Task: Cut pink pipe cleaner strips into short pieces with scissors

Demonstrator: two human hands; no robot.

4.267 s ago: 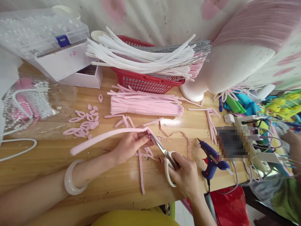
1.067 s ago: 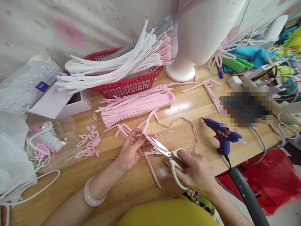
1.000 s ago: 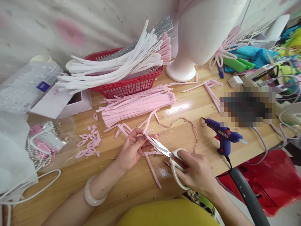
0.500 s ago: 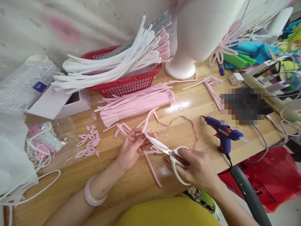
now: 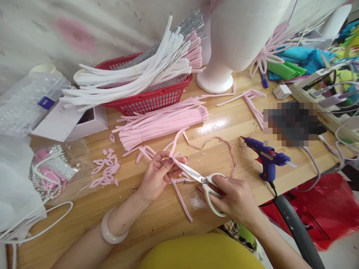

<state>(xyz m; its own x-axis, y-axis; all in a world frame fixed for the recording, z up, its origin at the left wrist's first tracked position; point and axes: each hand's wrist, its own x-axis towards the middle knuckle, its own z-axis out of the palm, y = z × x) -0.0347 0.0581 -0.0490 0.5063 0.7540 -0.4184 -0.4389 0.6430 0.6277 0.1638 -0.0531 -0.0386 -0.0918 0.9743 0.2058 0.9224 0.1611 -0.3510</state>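
Note:
Between thumb and fingers, my left hand (image 5: 157, 175) pinches a pink pipe cleaner (image 5: 176, 142) that loops up from the fingertips. My right hand (image 5: 238, 200) grips the white-handled scissors (image 5: 214, 193), fingers through the handles. The scissors' blade tips meet the pipe cleaner at my left fingertips. Another pink pipe cleaner piece (image 5: 182, 201) slants down on the table below the blades. A pink measuring tape (image 5: 233, 158) curls across the wood and passes partly behind my left hand. Small pink leaf-shaped loops (image 5: 108, 172) lie in a pile to the left.
A tied bundle of pink pipe cleaners (image 5: 162, 125) lies before a red basket (image 5: 151, 104) heaped with white ones. A blue glue gun (image 5: 266, 155) rests at right near the table edge. A white foam head (image 5: 215, 80) stands behind, and a bag of beads (image 5: 56, 170) sits left.
The scissor handles have drawn slightly closer together, with the blades nearly closed at the left fingertips. My left hand stays almost still.

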